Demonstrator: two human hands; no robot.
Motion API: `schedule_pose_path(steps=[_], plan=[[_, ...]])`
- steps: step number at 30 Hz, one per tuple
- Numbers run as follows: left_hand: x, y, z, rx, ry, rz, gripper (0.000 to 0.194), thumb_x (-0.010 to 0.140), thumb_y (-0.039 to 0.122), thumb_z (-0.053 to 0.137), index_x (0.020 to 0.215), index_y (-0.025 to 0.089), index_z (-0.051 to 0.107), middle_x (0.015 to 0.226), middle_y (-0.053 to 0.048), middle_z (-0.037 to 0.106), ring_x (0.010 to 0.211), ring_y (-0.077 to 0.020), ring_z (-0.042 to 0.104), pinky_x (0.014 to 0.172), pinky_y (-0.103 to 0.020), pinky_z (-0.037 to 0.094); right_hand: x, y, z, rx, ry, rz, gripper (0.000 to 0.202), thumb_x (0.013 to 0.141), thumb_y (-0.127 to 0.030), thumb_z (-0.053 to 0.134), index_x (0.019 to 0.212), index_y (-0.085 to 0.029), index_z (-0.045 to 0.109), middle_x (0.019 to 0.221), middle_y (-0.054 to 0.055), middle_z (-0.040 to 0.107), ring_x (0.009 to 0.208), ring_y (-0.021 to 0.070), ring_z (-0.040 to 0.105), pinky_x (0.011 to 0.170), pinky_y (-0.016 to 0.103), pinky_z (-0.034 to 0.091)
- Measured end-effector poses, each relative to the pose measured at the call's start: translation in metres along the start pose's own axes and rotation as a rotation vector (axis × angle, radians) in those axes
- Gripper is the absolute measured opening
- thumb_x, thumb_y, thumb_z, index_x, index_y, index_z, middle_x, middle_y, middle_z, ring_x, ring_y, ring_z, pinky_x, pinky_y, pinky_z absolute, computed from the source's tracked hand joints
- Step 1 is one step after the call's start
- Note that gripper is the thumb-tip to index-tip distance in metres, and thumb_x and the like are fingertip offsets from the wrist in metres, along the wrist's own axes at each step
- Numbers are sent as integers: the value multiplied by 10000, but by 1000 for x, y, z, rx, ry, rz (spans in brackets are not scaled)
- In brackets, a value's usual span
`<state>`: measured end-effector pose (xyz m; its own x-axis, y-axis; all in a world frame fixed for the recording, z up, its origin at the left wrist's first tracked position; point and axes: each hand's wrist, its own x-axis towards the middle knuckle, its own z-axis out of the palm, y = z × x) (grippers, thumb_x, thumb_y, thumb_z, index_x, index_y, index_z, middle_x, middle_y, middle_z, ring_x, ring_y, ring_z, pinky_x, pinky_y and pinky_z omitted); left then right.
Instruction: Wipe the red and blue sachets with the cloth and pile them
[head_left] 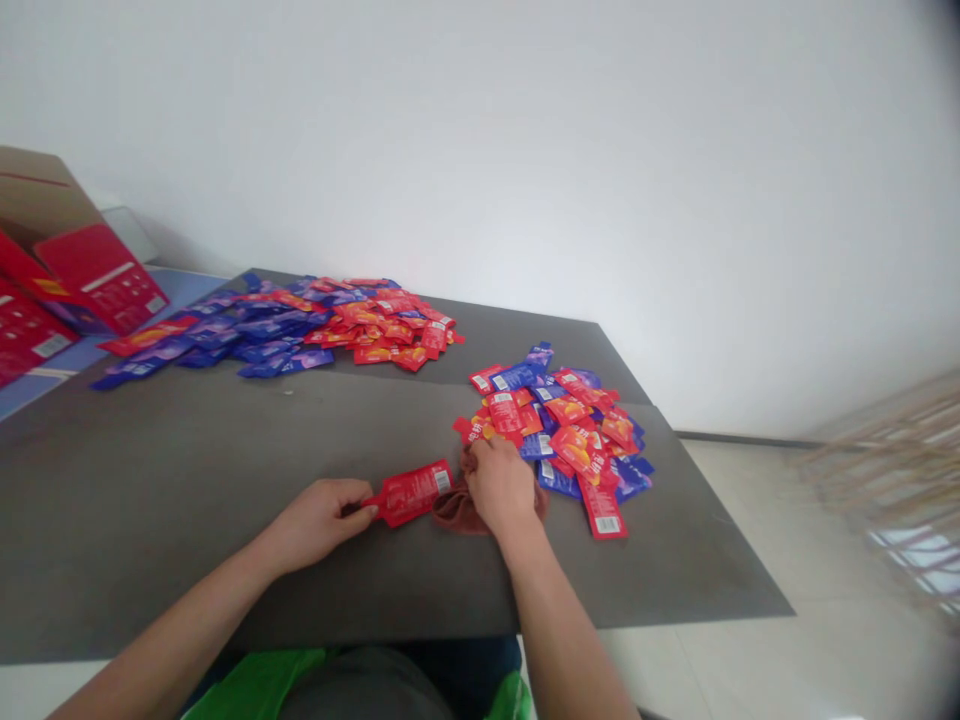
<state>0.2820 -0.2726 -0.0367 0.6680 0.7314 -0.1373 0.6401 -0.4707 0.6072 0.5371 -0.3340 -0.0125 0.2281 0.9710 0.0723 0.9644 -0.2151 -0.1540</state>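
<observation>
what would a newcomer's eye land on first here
Probably the heaps of shiny red and blue pouches: a long one at the table's far left, another right of centre. Next, the two bare hands between them and the near edge, the left pinching a flat red pouch.

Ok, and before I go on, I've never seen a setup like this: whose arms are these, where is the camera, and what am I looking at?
There's no robot: the bare hands are a person's. The single picture comes from a camera on their head, looking forward and down. On the grey table lie a far heap and a nearer heap of red and blue packets. The left hand holds a red packet by its narrow end. The right hand rests on a brown cloth; its exact grip is unclear.
</observation>
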Motion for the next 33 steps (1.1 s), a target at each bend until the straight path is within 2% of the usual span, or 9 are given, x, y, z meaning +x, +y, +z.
schedule_pose_path(steps=[3, 6, 8, 13, 16, 20, 24, 30, 33], plan=[[0, -3, 1, -13, 1, -3, 339, 914, 417, 479, 667, 195, 543, 642, 21, 527, 624, -148, 506, 597, -246, 308, -16, -18, -4, 55, 60, -127, 91, 918, -270, 621, 1004, -249, 645, 1056, 48, 631, 1010, 207, 568, 793, 295, 455], [2, -4, 3, 14, 2, -11, 322, 910, 399, 470, 682, 193, 562, 655, 12, 553, 643, -155, 520, 606, -248, 313, -32, -51, 6, 116, 82, -324, 79, 932, -301, 611, 985, -249, 638, 1019, 43, 630, 982, 217, 555, 819, 316, 452], [2, -3, 4, 55, 5, -14, 309, 904, 384, 476, 677, 192, 560, 653, 10, 554, 639, -156, 515, 605, -252, 305, -32, -57, 13, 119, 56, -358, 77, 937, -288, 599, 977, -240, 644, 1005, 49, 631, 973, 220, 558, 821, 319, 449], [1, -1, 1, 42, -3, -2, 351, 924, 414, 477, 657, 194, 536, 637, 21, 513, 613, -146, 497, 589, -253, 285, -4, -9, 8, 23, -8, -42, 113, 948, -261, 578, 1023, -230, 657, 1066, 76, 637, 995, 219, 586, 760, 294, 440], [0, -2, 0, 16, -3, -2, 352, 923, 422, 482, 659, 195, 533, 638, 24, 506, 613, -144, 495, 586, -248, 291, -2, 8, -7, -9, 22, 18, 128, 948, -264, 579, 1047, -237, 654, 1093, 79, 635, 1005, 222, 581, 772, 300, 442], [1, -3, 0, 0, 1, 0, 348, 922, 428, 469, 677, 194, 549, 647, 19, 527, 634, -153, 518, 598, -248, 315, -23, -27, -9, 66, 122, -171, 102, 934, -292, 590, 1022, -266, 636, 1072, 44, 630, 1011, 218, 555, 816, 311, 454], [2, -4, 3, 15, 7, -3, 335, 918, 417, 477, 688, 193, 575, 649, 15, 556, 642, -157, 533, 608, -249, 329, -31, -53, 7, 113, 70, -351, 66, 914, -275, 613, 975, -271, 637, 1007, 18, 635, 964, 212, 557, 813, 315, 457], [0, -6, 3, 19, 9, -6, 366, 938, 436, 481, 674, 194, 558, 638, 23, 528, 623, -146, 511, 596, -244, 314, -8, 7, 7, 21, -5, 8, 124, 935, -258, 587, 1033, -240, 662, 1060, 56, 650, 968, 209, 602, 733, 289, 430], [0, -6, 3, -2, 4, -19, 367, 938, 443, 486, 677, 195, 559, 637, 24, 525, 620, -146, 505, 590, -245, 312, -18, 30, 3, -42, 1, 54, 142, 921, -227, 590, 1049, -238, 652, 1061, 59, 650, 969, 221, 605, 732, 301, 420]])
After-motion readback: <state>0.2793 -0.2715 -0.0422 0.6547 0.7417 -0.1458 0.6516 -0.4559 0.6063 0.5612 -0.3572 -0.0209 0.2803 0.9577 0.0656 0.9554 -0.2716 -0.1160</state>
